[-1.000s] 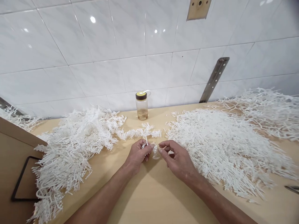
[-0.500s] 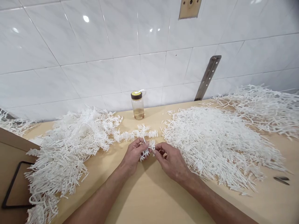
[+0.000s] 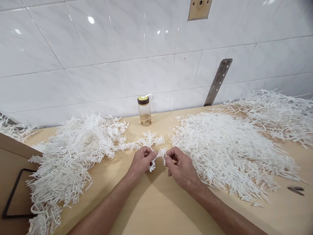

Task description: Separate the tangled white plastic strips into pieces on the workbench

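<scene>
Between my two hands, near the middle of the table, is a small white branched piece (image 3: pixel 161 153). My left hand (image 3: pixel 142 160) is closed on a white strand with tufts hanging below the fingers. My right hand (image 3: pixel 179 164) pinches the right side of the white piece with thumb and forefinger. Just beyond the hands lies a tufted white strand (image 3: pixel 146 140) that runs left to a large heap of white tufted pieces (image 3: pixel 73 150). To the right of my right hand spreads a pile of thin white branched pieces (image 3: pixel 227 150).
A bottle with a dark and yellow lid (image 3: pixel 145 114) stands near the tiled wall. A metal bracket (image 3: pixel 218 81) leans there. Small snips (image 3: pixel 295 190) lie at right, looser white strands (image 3: pixel 281 114) behind. A brown box (image 3: pixel 17 182) is at left.
My right hand has moved slightly to the right, away from my left hand, and the white piece now spans a wider gap between them.
</scene>
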The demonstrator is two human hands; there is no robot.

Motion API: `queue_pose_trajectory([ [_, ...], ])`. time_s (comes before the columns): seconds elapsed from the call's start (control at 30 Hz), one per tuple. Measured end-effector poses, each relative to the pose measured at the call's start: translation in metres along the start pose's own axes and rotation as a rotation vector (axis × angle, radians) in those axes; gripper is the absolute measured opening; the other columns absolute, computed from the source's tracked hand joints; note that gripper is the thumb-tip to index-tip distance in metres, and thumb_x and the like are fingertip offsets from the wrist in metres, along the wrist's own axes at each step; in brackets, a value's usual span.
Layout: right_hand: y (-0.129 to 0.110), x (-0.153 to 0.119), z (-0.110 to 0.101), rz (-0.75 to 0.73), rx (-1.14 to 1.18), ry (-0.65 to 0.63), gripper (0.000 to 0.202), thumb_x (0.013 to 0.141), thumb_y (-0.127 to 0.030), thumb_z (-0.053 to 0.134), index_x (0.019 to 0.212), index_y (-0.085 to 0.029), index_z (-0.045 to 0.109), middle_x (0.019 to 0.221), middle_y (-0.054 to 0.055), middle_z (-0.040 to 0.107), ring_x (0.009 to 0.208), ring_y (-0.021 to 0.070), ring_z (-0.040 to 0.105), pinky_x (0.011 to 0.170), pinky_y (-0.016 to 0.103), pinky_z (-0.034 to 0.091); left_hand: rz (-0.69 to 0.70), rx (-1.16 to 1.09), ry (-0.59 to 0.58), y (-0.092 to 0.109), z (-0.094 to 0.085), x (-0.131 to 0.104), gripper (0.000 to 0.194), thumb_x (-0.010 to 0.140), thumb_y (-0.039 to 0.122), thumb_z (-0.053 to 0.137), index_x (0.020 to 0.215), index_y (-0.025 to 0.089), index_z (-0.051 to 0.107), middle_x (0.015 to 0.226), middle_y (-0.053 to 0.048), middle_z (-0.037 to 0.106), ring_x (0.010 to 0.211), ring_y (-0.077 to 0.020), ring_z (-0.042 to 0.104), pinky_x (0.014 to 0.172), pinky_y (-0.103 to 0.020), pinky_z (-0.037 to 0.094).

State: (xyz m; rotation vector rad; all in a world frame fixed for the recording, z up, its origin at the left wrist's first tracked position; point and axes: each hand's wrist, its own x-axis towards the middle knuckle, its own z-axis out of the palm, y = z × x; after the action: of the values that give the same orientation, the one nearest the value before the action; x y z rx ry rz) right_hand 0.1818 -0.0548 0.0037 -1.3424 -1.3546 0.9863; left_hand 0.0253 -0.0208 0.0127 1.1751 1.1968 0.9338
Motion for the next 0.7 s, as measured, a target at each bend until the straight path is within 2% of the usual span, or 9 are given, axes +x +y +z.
queue_pose_trajectory([
  [0.13, 0.004, 0.0, 0.004, -0.001, -0.099, 0.083, 0.016, 0.084, -0.036, 0.057, 0.08, -0.02, 0.056, 0.072, 0.0, 0.062, 0.05, 0.0114, 0.054, 0.046, 0.024, 0.045, 0.267, 0.344, 0.184, -0.006, 0.007, -0.007, 0.023, 0.081, 0.039, 0.066, 0.08, 0.021, 0.052, 0.055, 0.006, 0.05, 0.049, -0.0102, 0.047, 0.05, -0.022, 0.036],
  [0.2, 0.007, 0.001, 0.005, -0.004, -0.117, 0.095, 0.016, 0.084, -0.036, 0.057, 0.081, -0.02, 0.057, 0.072, 0.001, 0.063, 0.054, 0.0128, 0.056, 0.048, 0.025, 0.047, 0.403, 0.459, 0.189, -0.006, 0.007, -0.01, 0.017, 0.084, 0.036, 0.062, 0.082, 0.021, 0.056, 0.058, 0.005, 0.052, 0.052, -0.0107, 0.048, 0.053, -0.023, 0.037],
  [0.27, 0.008, 0.001, 0.007, -0.008, -0.112, 0.103, 0.017, 0.085, -0.037, 0.057, 0.082, -0.02, 0.057, 0.073, 0.002, 0.064, 0.056, 0.0138, 0.058, 0.049, 0.025, 0.048, 0.476, 0.502, 0.138, -0.005, 0.006, -0.011, 0.014, 0.087, 0.033, 0.058, 0.085, 0.02, 0.062, 0.063, 0.002, 0.057, 0.055, -0.0115, 0.051, 0.054, -0.024, 0.04],
  [0.43, 0.005, 0.0, 0.007, -0.014, -0.039, 0.11, 0.02, 0.085, -0.039, 0.058, 0.083, -0.02, 0.057, 0.072, 0.001, 0.064, 0.05, 0.0134, 0.059, 0.047, 0.025, 0.049, 0.496, 0.448, 0.021, -0.005, 0.003, -0.007, 0.019, 0.088, 0.031, 0.058, 0.085, 0.02, 0.072, 0.081, -0.004, 0.066, 0.07, -0.0149, 0.06, 0.06, -0.025, 0.045],
  [0.57, 0.002, -0.001, 0.006, -0.037, 0.014, 0.068, 0.022, 0.087, -0.04, 0.057, 0.082, -0.019, 0.057, 0.068, 0.0, 0.061, 0.047, 0.013, 0.06, 0.047, 0.025, 0.05, 0.517, 0.404, 0.051, -0.008, 0.001, -0.002, 0.017, 0.085, 0.033, 0.062, 0.087, 0.022, 0.075, 0.078, -0.004, 0.064, 0.075, -0.0163, 0.058, 0.066, -0.027, 0.045],
  [0.7, 0.005, -0.002, 0.006, -0.089, 0.013, -0.006, 0.022, 0.088, -0.039, 0.056, 0.087, -0.019, 0.063, 0.073, 0.002, 0.064, 0.053, 0.0133, 0.06, 0.05, 0.026, 0.052, 0.48, 0.349, 0.115, -0.006, -0.001, 0.0, 0.016, 0.082, 0.033, 0.066, 0.076, 0.022, 0.074, 0.075, -0.003, 0.063, 0.076, -0.0168, 0.057, 0.072, -0.029, 0.044],
])
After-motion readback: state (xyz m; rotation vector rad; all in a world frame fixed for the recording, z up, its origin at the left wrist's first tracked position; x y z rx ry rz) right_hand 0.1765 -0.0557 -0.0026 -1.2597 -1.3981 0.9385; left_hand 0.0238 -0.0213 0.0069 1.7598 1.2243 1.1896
